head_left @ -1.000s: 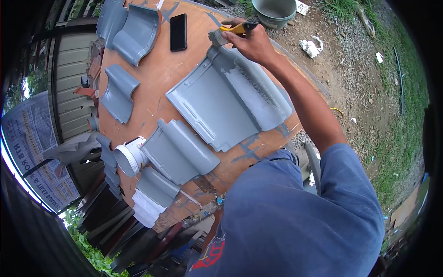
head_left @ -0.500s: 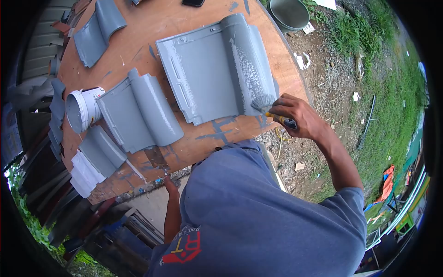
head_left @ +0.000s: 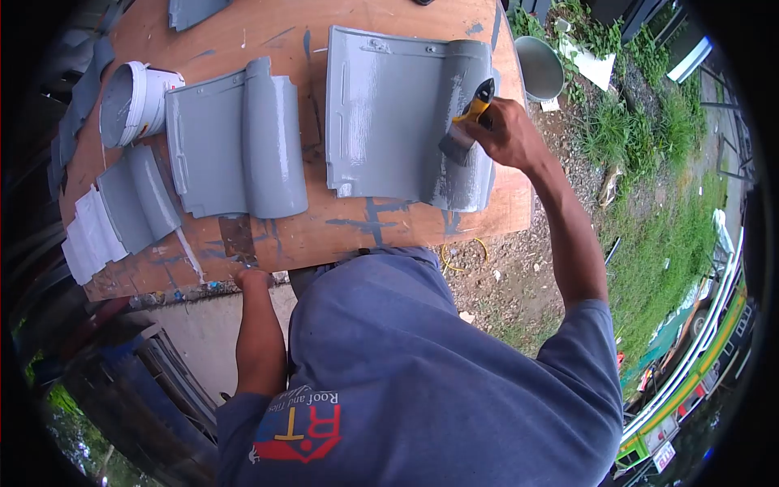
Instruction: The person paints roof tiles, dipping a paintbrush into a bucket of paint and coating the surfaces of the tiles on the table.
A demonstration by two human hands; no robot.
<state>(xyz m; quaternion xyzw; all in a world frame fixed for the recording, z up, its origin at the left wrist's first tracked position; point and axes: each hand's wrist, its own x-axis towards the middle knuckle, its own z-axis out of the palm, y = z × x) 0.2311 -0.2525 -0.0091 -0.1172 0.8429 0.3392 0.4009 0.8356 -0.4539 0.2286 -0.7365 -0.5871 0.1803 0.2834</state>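
Observation:
My right hand point(head_left: 510, 134) is closed around a paintbrush point(head_left: 476, 105) with a yellow and black handle. Its grey-coated bristles touch the raised roll of a large grey roof tile point(head_left: 389, 122), where wet paint shines in streaks. My left hand point(head_left: 253, 278) is at the table's near edge, its fingers hidden from sight. Left of the large tile lies a second grey roof tile point(head_left: 215, 146). A smaller grey tile point(head_left: 136, 199) rests further left, beside a white paint bucket point(head_left: 154, 101) tipped on its side.
The wooden table point(head_left: 341, 231) carries grey paint smears. White paper or cloth point(head_left: 93, 235) lies at its left corner, and part of another tile point(head_left: 195, 10) shows at the top. A round bucket point(head_left: 541, 69) stands beyond the right edge, near gravel and grass point(head_left: 673, 219).
My right hand has moved the brush from the tile's near lower end up the roll, and its handle now points upward. The view has shifted, and my left arm shows more fully.

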